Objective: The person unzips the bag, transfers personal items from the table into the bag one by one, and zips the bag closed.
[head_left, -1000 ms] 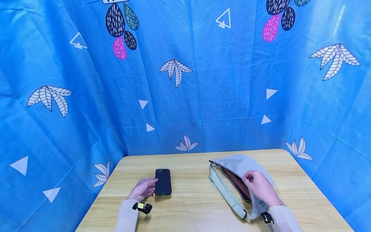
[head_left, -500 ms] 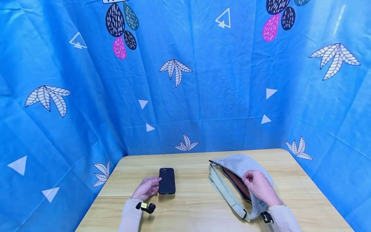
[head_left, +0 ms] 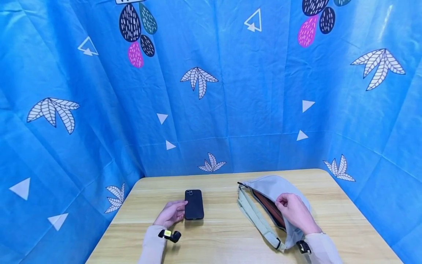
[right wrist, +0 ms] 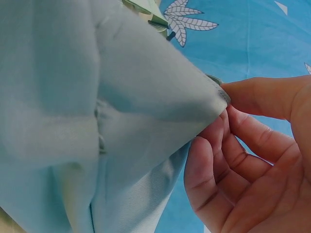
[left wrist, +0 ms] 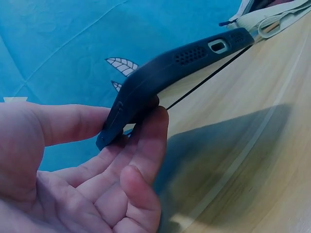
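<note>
Holding a black, flat, rectangular smartphone (head_left: pixel 194 205) with the left hand (head_left: pixel 171 213), pinched at its left long side between thumb and fingers. Placed just to the right of that hand, out at the fingertips rather than against the palm, with the back facing up and two camera lenses near its far left corner. Clear of the pale wood-grain worktop (head_left: pixel 224 234), tilted in the left wrist view, with a shadow cast beneath; over the left half, between far edge and near edge, well apart from the right edge.

Gripping with the right hand (head_left: pixel 295 212) the raised rim of a pale grey fabric waist bag (head_left: pixel 280 187); pinched between thumb and fingertips, gathered to a peak of cloth in the right wrist view. Laid on the right half of the worktop, with the rounded side toward the far right corner. Held agape, with a reddish-brown lining (head_left: pixel 268 207) showing, facing the phone's side. Stretched along the opening's left: a pale green webbing strap (head_left: pixel 258 220).

Wearing cream sleeves (head_left: pixel 323 247) and a small black device (head_left: pixel 171 235) at each wrist. Hung beyond the far edge: a bright blue cloth backdrop (head_left: pixel 211 117) printed with white leaves and triangles.
</note>
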